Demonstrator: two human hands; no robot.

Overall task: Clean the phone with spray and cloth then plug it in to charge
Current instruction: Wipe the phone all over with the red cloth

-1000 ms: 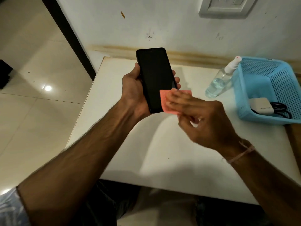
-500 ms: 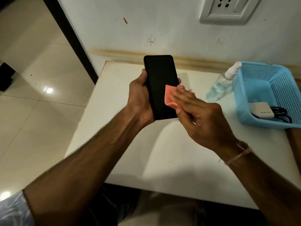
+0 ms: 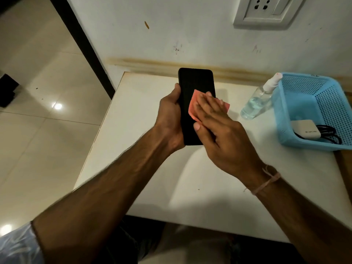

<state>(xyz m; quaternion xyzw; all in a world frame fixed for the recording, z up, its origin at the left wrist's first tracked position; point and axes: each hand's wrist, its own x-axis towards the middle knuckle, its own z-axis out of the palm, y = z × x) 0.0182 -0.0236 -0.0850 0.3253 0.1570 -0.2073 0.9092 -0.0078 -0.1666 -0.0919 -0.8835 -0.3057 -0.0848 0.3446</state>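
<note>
Our left hand (image 3: 169, 119) is wrapped round the phone (image 3: 192, 82), holding it upright above the far part of the table (image 3: 209, 187). The pink cloth (image 3: 192, 104) has slid from the phone's lower right edge up onto mid-screen, and our right hand (image 3: 219, 130) presses it with flat, straight fingers. We judge the wiping is well under way. The spray bottle (image 3: 255, 103) and the charger (image 3: 306, 129) in the blue basket (image 3: 285, 111) wait at right.

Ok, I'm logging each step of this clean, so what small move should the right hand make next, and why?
Probably sweep the pink square cloth upward over the black slab smartphone. The right hand presses it flat on mid-screen with straight fingers, the upper glass lies bare, and the left hand grips the phone's edge to brace it.
</note>
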